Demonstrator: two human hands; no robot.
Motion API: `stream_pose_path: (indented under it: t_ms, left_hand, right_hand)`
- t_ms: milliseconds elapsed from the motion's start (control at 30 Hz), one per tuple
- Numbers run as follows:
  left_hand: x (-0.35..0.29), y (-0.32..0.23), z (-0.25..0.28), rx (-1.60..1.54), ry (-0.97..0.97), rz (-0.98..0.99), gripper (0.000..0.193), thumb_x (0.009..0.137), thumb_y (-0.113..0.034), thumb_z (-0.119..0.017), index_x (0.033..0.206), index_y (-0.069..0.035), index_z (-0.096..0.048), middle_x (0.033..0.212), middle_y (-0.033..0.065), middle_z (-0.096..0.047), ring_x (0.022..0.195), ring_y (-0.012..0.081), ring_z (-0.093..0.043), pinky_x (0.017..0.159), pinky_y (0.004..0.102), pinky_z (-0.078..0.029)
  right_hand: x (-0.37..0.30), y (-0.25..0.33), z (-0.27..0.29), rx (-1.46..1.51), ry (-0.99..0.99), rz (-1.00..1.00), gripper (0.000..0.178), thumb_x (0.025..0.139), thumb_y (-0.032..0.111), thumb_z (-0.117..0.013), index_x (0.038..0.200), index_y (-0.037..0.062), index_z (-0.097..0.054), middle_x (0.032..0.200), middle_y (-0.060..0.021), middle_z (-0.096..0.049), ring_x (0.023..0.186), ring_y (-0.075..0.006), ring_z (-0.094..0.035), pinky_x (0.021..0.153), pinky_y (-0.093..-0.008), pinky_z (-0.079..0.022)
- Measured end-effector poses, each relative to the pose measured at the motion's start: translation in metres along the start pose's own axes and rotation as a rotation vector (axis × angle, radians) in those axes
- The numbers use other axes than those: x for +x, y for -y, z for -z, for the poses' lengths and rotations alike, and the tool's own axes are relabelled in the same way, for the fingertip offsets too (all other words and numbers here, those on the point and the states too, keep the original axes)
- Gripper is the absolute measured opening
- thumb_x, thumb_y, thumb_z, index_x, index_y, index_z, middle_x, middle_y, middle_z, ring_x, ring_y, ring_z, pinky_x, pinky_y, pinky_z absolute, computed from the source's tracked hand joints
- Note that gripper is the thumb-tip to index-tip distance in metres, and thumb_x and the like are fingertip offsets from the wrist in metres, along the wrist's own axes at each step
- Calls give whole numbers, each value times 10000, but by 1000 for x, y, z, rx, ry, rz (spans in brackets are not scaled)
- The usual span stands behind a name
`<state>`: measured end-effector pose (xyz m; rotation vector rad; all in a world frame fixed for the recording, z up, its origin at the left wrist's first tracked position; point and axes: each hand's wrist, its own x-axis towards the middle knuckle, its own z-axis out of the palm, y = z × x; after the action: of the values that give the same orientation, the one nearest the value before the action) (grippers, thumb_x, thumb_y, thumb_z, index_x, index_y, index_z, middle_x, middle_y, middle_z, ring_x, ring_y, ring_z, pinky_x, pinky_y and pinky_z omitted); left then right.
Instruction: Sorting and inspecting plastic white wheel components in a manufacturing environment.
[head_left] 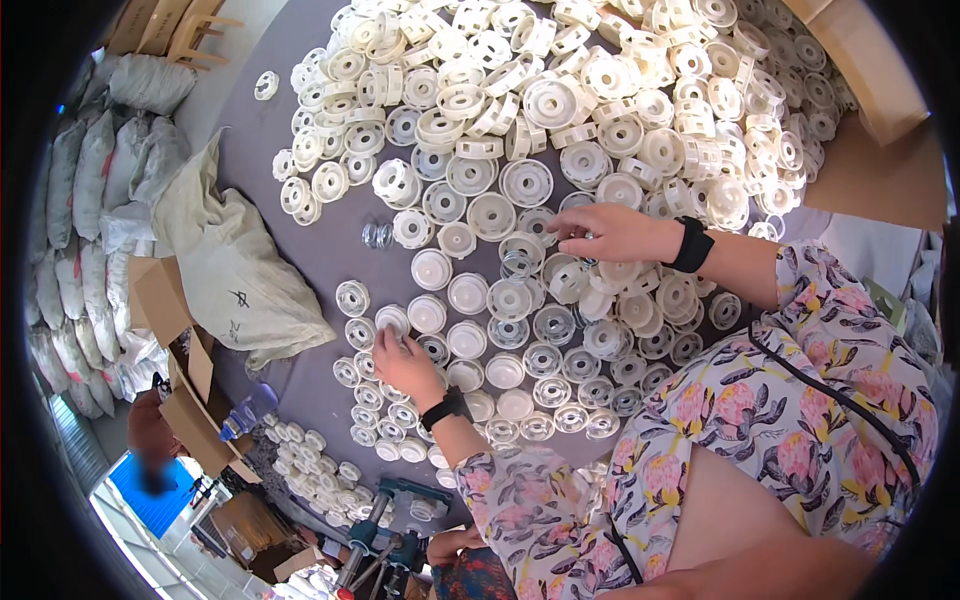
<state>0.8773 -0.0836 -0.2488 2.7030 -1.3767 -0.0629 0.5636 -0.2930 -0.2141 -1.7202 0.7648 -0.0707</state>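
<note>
My left hand (408,372) is at the near-left part of the laid-out pieces. Its fingertips are closed around the near edge of a round white plastic cap (391,320). Farther right, my right hand (598,232) hovers over round white plastic housings (527,183), thumb and fingers apart. A small shiny bit shows under its palm, too small to tell. Silver coil springs (377,235) lie left of the rows, and more coils (516,263) sit on housings just below my right hand. Several capped pieces (431,269) stand in rows between my hands.
A large heap of white housings (640,90) covers the far side of the grey table (260,180). A pale woven sack (235,260) lies on its left edge, near an opened carton (160,300). A green hand press (415,490) stands at the near edge. Another person (455,545) sits beside it.
</note>
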Motion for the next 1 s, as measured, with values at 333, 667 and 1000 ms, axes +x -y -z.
stream_pose_path:
  t_ms: [333,667,1000]
  left_hand:
    - [-13,-33,30,-22,-32,-90,441,719,-72,-600,1154,-28,-539,1165,156,-540,1055,313,-512,908,477,-353]
    - [-55,-202,14,-601,294,-640,559,644,-52,-656,1178,-22,-495,1162,145,-515,1046,341,-486,884,423,-397]
    - [-61,-236,28,-1096,244,-239,615,694,-92,-722,1237,-5,-446,1222,150,-470,1107,284,-482,912,360,-394]
  right_hand:
    - [-18,16,18,-319,15,70,381,779,258,-585,1103,60,-556,952,-105,-593,924,-262,-548,807,-374,-433]
    - [-55,-20,2,-556,64,228,629,638,281,-702,1179,43,-489,1011,-158,-540,896,-316,-558,795,-400,-455]
    - [-42,12,0,263,-198,-130,542,794,286,-625,1227,9,-452,1108,-103,-538,1042,-208,-529,860,-327,-436]
